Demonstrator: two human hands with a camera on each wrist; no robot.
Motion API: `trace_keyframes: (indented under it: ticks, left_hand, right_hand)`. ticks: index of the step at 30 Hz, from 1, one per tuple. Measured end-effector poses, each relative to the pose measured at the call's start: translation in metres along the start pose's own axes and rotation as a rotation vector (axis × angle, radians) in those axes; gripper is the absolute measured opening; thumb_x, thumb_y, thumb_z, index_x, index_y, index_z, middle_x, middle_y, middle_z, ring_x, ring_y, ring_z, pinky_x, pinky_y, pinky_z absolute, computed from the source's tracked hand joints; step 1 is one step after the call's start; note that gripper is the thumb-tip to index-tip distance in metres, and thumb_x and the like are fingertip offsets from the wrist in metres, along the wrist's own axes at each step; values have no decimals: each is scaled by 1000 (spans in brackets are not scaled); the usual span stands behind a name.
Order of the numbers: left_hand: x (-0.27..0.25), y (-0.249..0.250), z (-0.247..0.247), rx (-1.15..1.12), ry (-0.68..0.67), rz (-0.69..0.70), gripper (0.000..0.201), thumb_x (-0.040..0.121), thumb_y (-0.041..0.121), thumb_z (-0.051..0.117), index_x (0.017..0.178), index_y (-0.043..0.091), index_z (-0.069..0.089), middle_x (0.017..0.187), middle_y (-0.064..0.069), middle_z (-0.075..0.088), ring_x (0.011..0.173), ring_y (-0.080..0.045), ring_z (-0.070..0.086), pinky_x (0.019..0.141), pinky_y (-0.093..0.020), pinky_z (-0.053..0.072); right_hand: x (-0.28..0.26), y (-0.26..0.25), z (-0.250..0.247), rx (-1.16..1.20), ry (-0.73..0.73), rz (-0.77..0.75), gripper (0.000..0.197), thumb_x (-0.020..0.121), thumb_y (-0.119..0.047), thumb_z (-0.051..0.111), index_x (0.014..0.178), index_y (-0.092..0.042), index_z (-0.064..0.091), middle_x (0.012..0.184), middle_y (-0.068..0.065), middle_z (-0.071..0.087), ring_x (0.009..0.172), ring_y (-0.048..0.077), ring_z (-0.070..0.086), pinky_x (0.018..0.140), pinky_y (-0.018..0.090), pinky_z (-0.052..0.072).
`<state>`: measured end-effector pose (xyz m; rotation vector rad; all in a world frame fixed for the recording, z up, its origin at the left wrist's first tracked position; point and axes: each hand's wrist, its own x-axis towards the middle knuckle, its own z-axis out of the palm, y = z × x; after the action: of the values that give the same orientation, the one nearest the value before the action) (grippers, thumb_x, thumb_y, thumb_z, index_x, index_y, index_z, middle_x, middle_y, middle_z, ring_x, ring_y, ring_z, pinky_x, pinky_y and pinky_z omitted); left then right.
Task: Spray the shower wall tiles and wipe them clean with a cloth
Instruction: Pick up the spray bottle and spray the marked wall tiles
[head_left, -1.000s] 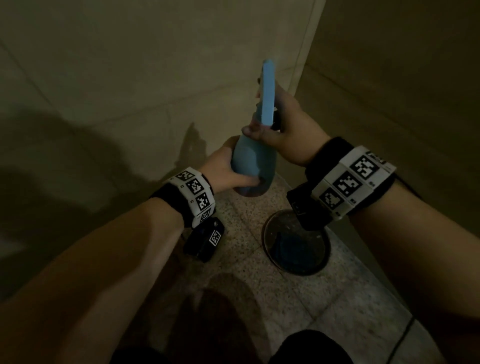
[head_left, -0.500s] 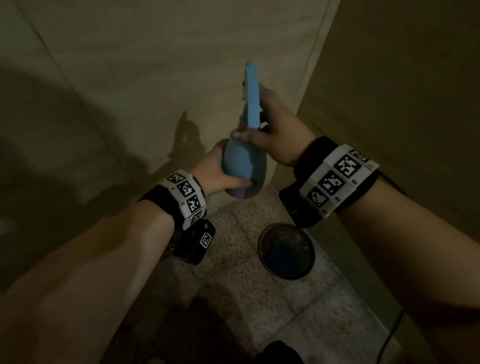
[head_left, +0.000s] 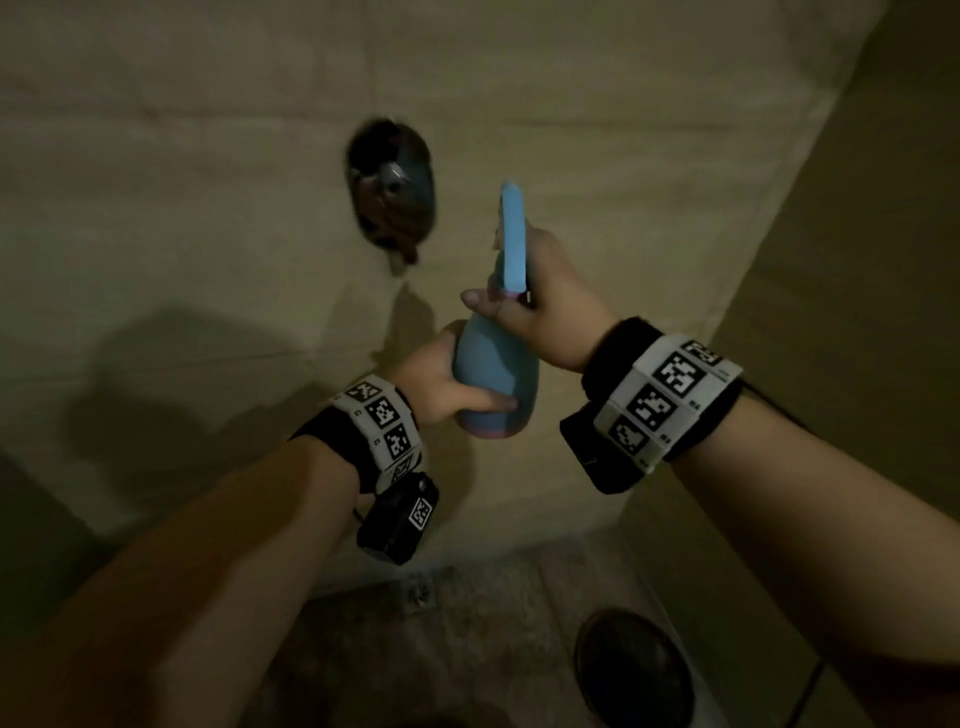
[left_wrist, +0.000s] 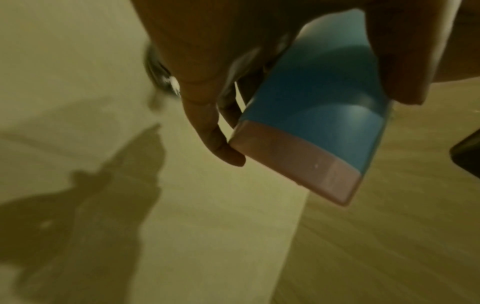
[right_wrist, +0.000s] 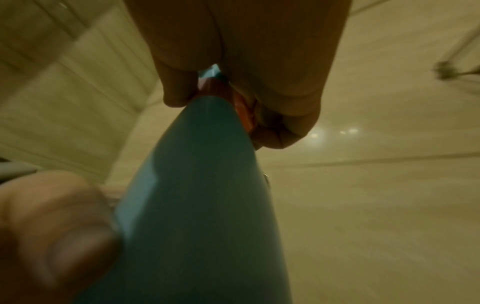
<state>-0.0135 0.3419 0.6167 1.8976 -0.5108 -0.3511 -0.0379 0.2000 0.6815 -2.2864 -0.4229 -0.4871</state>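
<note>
Dim shower corner: beige wall tiles (head_left: 218, 156) ahead, a second tiled wall to my right, speckled floor (head_left: 467, 639) below. A round dark fitting (head_left: 390, 197) hangs on the wall ahead, blurred; I cannot identify it. A dark round basin (head_left: 631, 670) sits on the floor near the right wall; its contents cannot be made out. I hold the blue bottle (head_left: 493, 374) upright between both hands, apart from the wall. My left hand (head_left: 441, 379) grips its wide lower body, fingers curled round it, thumb across the near side. My right hand (head_left: 545, 296) is wrapped round the neck under the spray head (head_left: 513, 239). A pink band (left_wrist: 298, 164) rings the bottle's base. Liquid level inside cannot be seen; the bottle is opaque.
</note>
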Motion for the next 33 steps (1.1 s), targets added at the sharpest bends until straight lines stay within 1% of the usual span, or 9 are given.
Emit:
trace_keyframes:
  ticks: [2, 6, 10, 12, 16, 21, 23, 28, 33]
  left_hand:
    - [-20, 17, -28, -29, 52, 7, 75, 59, 15, 86, 120, 19, 43, 110, 6, 59, 109, -15, 57, 88, -27, 50]
    - [-60, 45, -82, -79, 172, -23, 79, 57, 15, 86, 119, 26, 40, 117, 2, 58, 110, -16, 56, 89, -30, 50]
    - [-92, 67, -137, -59, 259, -36, 92, 42, 33, 86, 122, 27, 41, 120, 3, 59, 113, -17, 57, 96, -39, 50]
    - [-101, 74, -165, -55, 283, -15, 100, 38, 39, 85, 127, 19, 42, 121, 0, 60, 112, -17, 59, 97, -43, 50]
    - [-114, 83, -225, -17, 371, 8, 106, 35, 43, 83, 129, 17, 41, 124, -1, 59, 115, -20, 57, 99, -44, 49]
    - [-111, 110, -302, 42, 442, 38, 79, 65, 20, 82, 132, 15, 40, 119, 2, 56, 115, -21, 54, 91, -32, 46]
    - [-103, 124, -328, 55, 480, 66, 75, 70, 17, 79, 133, 14, 39, 121, -2, 56, 114, -21, 53, 91, -33, 45]
    - [-75, 153, -365, 104, 533, 110, 72, 74, 19, 75, 135, 14, 37, 120, -1, 53, 115, -22, 51, 86, -28, 40]
    - [-46, 166, -372, 231, 509, 119, 99, 68, 36, 76, 145, 18, 17, 136, -5, 48, 121, -27, 50, 100, -44, 45]
  right_hand:
    - [17, -33, 3, 22, -30, -50, 59, 78, -42, 66, 121, -6, 48, 101, 3, 42, 92, 13, 40, 75, 11, 36]
    - [49, -96, 15, 54, -72, -143, 72, 78, -44, 65, 128, 2, 42, 108, 9, 45, 97, 17, 43, 83, 29, 40]
    - [79, -154, 25, 76, -105, -184, 62, 84, -30, 67, 130, 0, 38, 100, 3, 40, 89, 14, 40, 66, 11, 33]
    - [95, -181, 32, 88, -123, -211, 54, 85, -27, 66, 126, -3, 40, 97, 4, 42, 85, 14, 42, 64, 13, 34]
    - [132, -237, 52, 106, -125, -268, 29, 87, -20, 64, 102, -10, 41, 75, -5, 41, 64, 3, 41, 58, 7, 37]
    - [194, -296, 69, 98, -51, -285, 27, 91, -29, 57, 94, -9, 41, 76, 2, 43, 69, 15, 42, 54, 10, 35]
    - [221, -313, 72, 131, -21, -266, 28, 91, -34, 56, 98, -13, 39, 86, 6, 48, 75, 17, 47, 60, 17, 37]
    - [286, -332, 72, 236, 24, -181, 41, 85, -46, 60, 107, -24, 34, 107, 4, 51, 107, 32, 59, 93, 48, 49]
    - [317, -319, 55, 349, 100, -6, 61, 88, -43, 58, 136, -15, 33, 128, 13, 53, 113, 34, 57, 99, 51, 45]
